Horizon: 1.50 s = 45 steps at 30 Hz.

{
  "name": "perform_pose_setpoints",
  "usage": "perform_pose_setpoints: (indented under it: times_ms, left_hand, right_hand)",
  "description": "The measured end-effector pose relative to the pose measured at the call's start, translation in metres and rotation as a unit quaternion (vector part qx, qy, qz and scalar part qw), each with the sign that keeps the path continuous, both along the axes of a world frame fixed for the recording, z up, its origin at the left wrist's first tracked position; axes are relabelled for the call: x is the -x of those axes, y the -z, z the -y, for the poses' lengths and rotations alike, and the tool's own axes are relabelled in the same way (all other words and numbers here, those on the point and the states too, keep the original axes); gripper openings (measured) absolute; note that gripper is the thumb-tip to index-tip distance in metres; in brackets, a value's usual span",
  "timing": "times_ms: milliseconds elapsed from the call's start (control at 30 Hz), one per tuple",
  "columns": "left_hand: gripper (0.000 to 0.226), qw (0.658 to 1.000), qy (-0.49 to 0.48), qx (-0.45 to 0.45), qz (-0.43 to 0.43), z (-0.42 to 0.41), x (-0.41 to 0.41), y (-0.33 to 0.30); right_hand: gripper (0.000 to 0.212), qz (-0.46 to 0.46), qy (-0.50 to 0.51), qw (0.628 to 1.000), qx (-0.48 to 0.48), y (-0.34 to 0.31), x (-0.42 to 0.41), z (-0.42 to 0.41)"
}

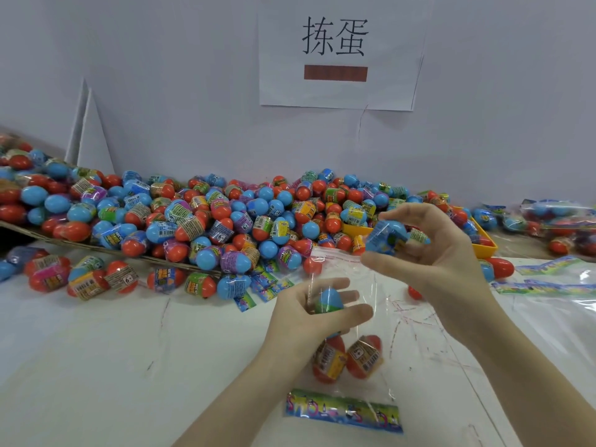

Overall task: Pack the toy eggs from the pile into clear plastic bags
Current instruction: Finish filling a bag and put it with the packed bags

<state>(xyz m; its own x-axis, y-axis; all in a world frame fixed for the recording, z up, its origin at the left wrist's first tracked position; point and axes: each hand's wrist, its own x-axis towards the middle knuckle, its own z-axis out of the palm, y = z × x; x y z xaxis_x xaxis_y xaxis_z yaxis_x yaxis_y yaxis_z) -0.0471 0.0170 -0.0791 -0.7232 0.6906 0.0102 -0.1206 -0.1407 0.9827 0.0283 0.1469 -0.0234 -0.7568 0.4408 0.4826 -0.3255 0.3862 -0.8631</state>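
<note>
Eggs fill most of what we see: a big pile of toy eggs (200, 217), blue and red with printed wraps, is heaped against the pale wall (161, 75) and spills off a cardboard sheet (96, 248) onto the white table (129, 350). Our landmark is the clear plastic bag (351, 333), which we hold upright in front of the pile, near the table's middle. Our left hand (309, 312) grips the bag partway up its side, fingers and thumb curled round the film and round a blue-topped egg (329, 300) that sits inside it at that height. Below that hand, two red eggs (348, 358) lie side by side at the bottom of the bag, and under them runs the bag's colourful printed strip (343, 411). Above the bag's open mouth, our right hand (435, 250) holds blue eggs (387, 238) in curled fingers; we cannot tell how many. Behind the bag, partly buried by the pile, sits a yellow tray (483, 245). To the right of the bag lie flat empty bags (554, 279) with the same printed strips, and further back on that side filled bags of eggs (554, 217). High above the bag, a paper sign (338, 50) with two large characters hangs on the wall.
</note>
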Motion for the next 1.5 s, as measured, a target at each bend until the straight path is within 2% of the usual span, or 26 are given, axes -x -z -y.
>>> perform_pose_setpoints:
  times_ms: [333, 467, 600, 767, 867, 1000, 1100, 1233, 1300, 1367, 1433, 1467, 1500]
  left_hand:
    - [0.036, 0.999, 0.015, -0.01, -0.028, -0.001, -0.003, -0.002]
    - [0.037, 0.999, 0.014, -0.007, -0.029, -0.001, -0.002, 0.0]
    - [0.037, 0.999, 0.016, -0.01, -0.033, -0.001, -0.002, 0.0]
    - [0.039, 0.998, 0.023, -0.009, -0.05, 0.0, -0.002, 0.0]
    - [0.04, 0.998, 0.025, -0.01, -0.055, 0.001, -0.002, -0.001]
    - [0.048, 0.998, 0.031, -0.013, -0.058, 0.001, -0.003, -0.002]
    - [0.049, 0.997, 0.036, -0.018, -0.067, 0.001, -0.004, -0.003]
    - [0.045, 0.998, 0.031, -0.021, -0.058, 0.002, -0.003, -0.004]
    - [0.043, 0.998, 0.031, -0.027, -0.054, 0.002, -0.003, -0.004]
    - [0.041, 0.998, 0.03, -0.028, -0.053, 0.002, -0.003, -0.004]
    - [0.041, 0.998, 0.024, -0.031, -0.046, 0.002, -0.004, -0.004]
    - [0.043, 0.999, 0.017, -0.034, -0.039, 0.002, -0.003, -0.004]
    - [0.046, 0.999, 0.007, -0.036, -0.031, 0.002, -0.003, -0.003]
  right_hand:
    - [0.043, 0.044, 0.005, 0.991, -0.124, -0.003, -0.002, 0.005]
    - [0.045, 0.03, 0.022, 0.987, -0.158, -0.009, -0.007, 0.004]
    - [0.03, 0.053, 0.053, 0.949, -0.306, -0.008, -0.009, 0.001]
    - [0.053, 0.134, 0.05, 0.907, -0.395, -0.001, -0.009, -0.003]
    - [0.055, 0.176, 0.036, 0.899, -0.399, -0.002, -0.011, -0.005]
    - [0.045, 0.208, 0.021, 0.9, -0.382, -0.004, -0.014, -0.006]
    - [0.038, 0.24, -0.003, 0.884, -0.401, -0.004, -0.012, -0.006]
    - [0.008, 0.258, -0.012, 0.889, -0.378, -0.005, -0.012, -0.007]
    - [0.015, 0.249, -0.027, 0.897, -0.364, -0.005, -0.011, -0.005]
    - [0.006, 0.267, -0.037, 0.897, -0.35, -0.001, -0.011, -0.006]
    - [0.011, 0.267, -0.034, 0.898, -0.349, 0.001, -0.01, -0.005]
    - [0.003, 0.273, -0.036, 0.896, -0.348, 0.001, -0.01, -0.005]
    - [0.014, 0.263, -0.037, 0.896, -0.355, 0.0, -0.01, -0.005]
